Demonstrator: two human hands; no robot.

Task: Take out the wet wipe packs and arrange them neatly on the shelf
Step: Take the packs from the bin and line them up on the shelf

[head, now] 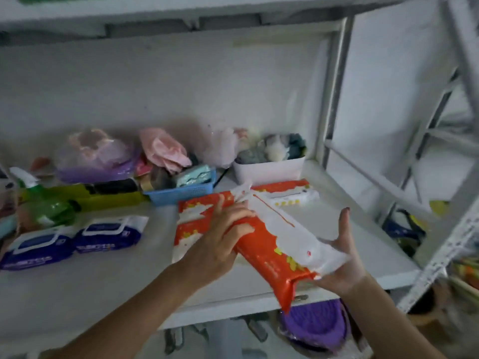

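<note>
A long orange-and-white wet wipe pack (274, 239) is tilted above the white shelf (103, 281), held between both hands. My left hand (220, 237) grips its upper left side, fingers curled over the top. My right hand (339, 260) cups its near right end from below, index finger pointing up. A second orange-and-white pack (191, 218) lies flat on the shelf beneath my left hand. A third one (290, 194) lies behind, in front of a white bin. Two blue-and-white wipe packs (39, 244) (111, 233) lie side by side at the left.
Along the back stand a white bin (269, 169) of cloths, a blue basket (181, 194), a purple bag (96, 159), a yellow-green box (85, 196) and a green spray bottle (46, 206). The shelf's grey upright (334, 86) stands at the right. A purple item (316, 325) sits below the shelf.
</note>
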